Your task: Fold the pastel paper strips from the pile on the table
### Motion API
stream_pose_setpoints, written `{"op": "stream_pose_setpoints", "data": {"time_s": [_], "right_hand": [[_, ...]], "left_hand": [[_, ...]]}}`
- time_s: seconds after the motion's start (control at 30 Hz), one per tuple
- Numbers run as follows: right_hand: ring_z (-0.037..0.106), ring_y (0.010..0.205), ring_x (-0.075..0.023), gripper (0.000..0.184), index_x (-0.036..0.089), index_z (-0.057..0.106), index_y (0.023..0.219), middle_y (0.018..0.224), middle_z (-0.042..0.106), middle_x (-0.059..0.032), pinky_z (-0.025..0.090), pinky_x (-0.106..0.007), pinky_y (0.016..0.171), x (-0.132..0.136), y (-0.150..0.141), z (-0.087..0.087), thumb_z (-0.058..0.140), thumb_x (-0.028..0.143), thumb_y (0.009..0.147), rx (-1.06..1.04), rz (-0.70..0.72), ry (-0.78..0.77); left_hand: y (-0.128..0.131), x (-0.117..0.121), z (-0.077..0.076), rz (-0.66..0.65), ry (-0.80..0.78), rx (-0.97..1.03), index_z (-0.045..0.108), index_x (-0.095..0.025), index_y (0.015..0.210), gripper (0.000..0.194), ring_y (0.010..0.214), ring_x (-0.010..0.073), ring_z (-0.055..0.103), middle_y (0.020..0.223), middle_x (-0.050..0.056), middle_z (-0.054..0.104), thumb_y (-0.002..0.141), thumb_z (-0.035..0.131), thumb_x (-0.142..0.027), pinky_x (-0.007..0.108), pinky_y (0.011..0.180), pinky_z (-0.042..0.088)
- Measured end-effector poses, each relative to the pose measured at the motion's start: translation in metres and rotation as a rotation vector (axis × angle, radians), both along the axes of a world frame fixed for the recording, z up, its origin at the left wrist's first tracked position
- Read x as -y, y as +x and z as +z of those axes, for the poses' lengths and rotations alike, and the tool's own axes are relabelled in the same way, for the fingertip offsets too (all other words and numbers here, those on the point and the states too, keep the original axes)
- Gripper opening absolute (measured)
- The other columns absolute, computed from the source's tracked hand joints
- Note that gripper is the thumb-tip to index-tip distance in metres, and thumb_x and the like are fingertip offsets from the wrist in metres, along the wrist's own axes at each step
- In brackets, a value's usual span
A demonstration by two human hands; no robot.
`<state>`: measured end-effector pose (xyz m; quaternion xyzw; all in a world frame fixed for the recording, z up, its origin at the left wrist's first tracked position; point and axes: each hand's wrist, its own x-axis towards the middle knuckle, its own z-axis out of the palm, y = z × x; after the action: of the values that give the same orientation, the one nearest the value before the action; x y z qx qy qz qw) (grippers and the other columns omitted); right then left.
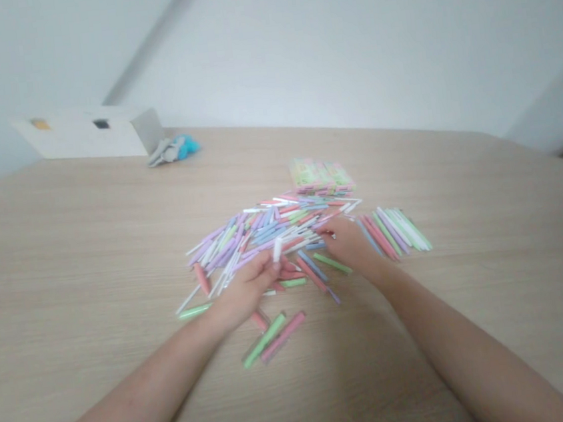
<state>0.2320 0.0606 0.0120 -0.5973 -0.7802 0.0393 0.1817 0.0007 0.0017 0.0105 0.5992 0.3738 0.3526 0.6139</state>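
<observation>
Pale wall (294,48), behind a wood-grained surface (88,245). White box-like object (87,137), at the far left of the surface, with one yellow and one dark patch. Pile of slim sticks (253,231), near the middle: lilac, white, blue, green and coral, straight, matte, crossing at many angles. Left hand (242,289), at the near side of the pile, grasping a white stick (277,250) that points upward. Right hand (348,241), at the pile's right edge, fingers curled; whether they grip a stick cannot be told. Row of sticks (397,231), right of that hand, roughly parallel: coral, green, lilac and white. Stacked packets (320,174), just beyond the pile, printed green and pink. Crumpled blue-and-grey item (174,150), beside the box-like object. Green stick (265,340) and pink stick (283,337), nearest the viewer, side by side and slanted; blurred.
</observation>
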Motion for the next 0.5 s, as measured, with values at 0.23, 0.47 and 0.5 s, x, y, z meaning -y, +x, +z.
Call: {"op": "stream_pose_setpoints", "data": {"time_s": [0.23,0.47,0.5], "right_hand": [[0.061,0.081,-0.0188,0.018,0.017,0.072,0.079,0.082,0.071,-0.006,0.039,-0.026,0.071,-0.02,0.0,0.006,0.054,0.021,0.079,0.145,0.081,-0.113],[0.058,0.087,-0.0183,0.018,0.015,0.069,0.087,0.091,0.069,-0.0075,0.038,-0.026,0.074,-0.024,0.001,0.004,0.053,0.022,0.083,0.239,0.202,-0.133],[0.058,0.088,-0.0181,0.018,0.015,0.068,0.088,0.093,0.068,-0.0081,0.038,-0.026,0.076,-0.024,0.002,0.003,0.052,0.021,0.084,0.255,0.224,-0.13]], "left_hand": [[-0.001,-0.003,-0.005,-0.015,0.006,0.029,0.057,-0.015,0.099,0.032,0.1,0.023,0.061,0.107,0.011,0.064,0.088,0.05,-0.043,0.032,0.08,0.048],[0.0,-0.001,-0.004,-0.019,-0.076,0.135,0.056,-0.016,0.096,0.031,0.1,0.0222,0.062,0.105,0.01,0.065,0.085,0.055,-0.044,0.036,0.09,0.045],[0.0,-0.002,-0.004,-0.02,-0.074,0.137,0.056,-0.016,0.096,0.031,0.1,0.0224,0.062,0.106,0.01,0.065,0.084,0.055,-0.044,0.037,0.091,0.045]]}}
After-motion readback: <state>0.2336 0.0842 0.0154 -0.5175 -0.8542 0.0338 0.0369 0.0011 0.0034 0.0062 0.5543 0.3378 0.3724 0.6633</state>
